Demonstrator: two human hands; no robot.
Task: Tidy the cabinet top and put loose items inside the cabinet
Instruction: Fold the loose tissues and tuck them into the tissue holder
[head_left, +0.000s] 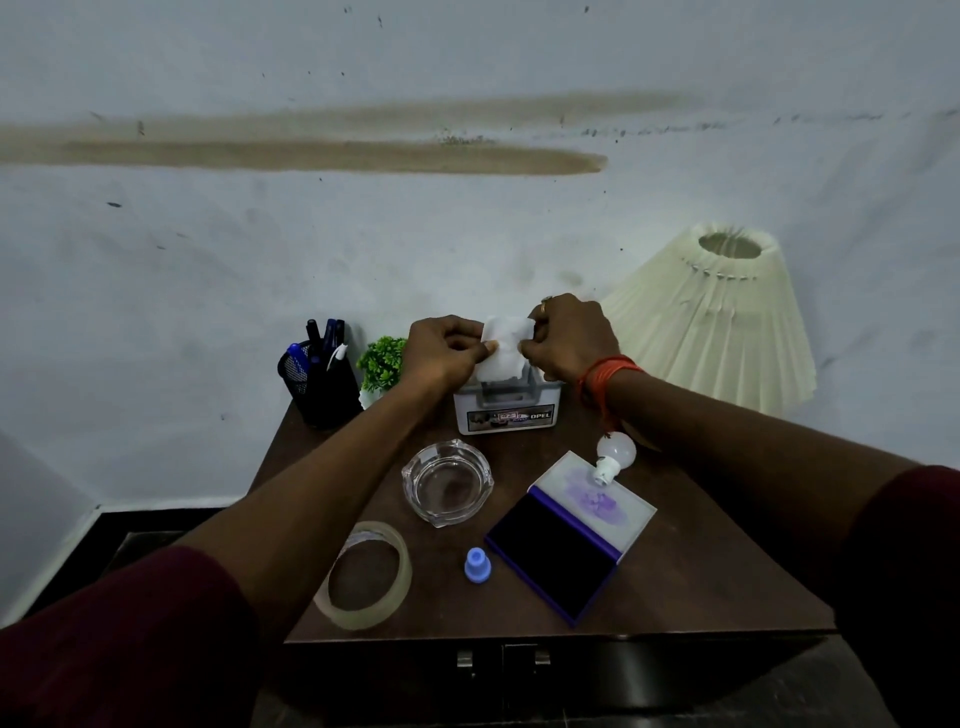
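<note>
A white tissue (503, 349) hangs in the air above a small grey box (506, 413) at the back of the brown cabinet top (691, 577). My left hand (445, 349) pinches the tissue's left edge and my right hand (569, 340) pinches its right edge. On the cabinet top lie a glass ashtray (448, 483), a ring of clear tape (366, 576), a small blue cap (478, 565), an open purple stamp pad (571, 535) and a white bulb (613, 457) resting on the pad's lid.
A black mesh pen holder (318, 376) and a small green plant (383, 364) stand at the back left. A cream pleated lampshade (722, 322) sits at the back right. Two closed cabinet doors with metal handles (503, 661) face me below the top. The wall stands close behind.
</note>
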